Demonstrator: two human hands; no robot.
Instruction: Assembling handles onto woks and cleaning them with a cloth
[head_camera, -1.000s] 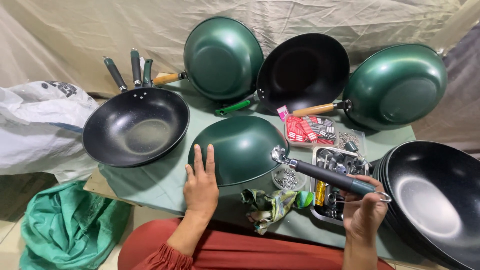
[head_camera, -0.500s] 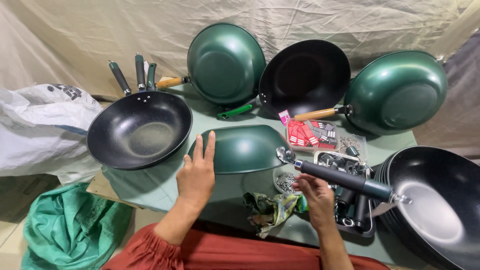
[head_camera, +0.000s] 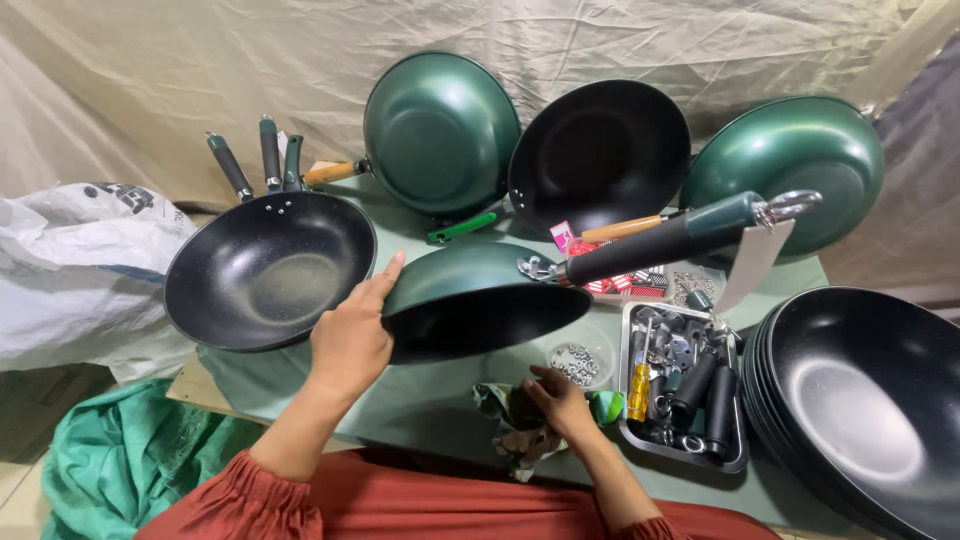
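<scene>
My left hand grips the near rim of a green wok with a black inside, tilted up off the green table. Its dark handle sticks up to the right, with a metal ring and a white tag at the end. My right hand rests on a crumpled green cloth at the table's front edge, fingers closed on it. A small clear dish of screws sits just beyond that hand.
A stack of black woks stands at the left and another stack at the right. Three woks lean against the back sheet. A metal tray holds handles and tools. White bag and green cloth lie at left.
The green wok lay upside down and flat; my left hand has now tipped it up by its rim. My right hand let go of the handle and dropped to the crumpled cloth.
</scene>
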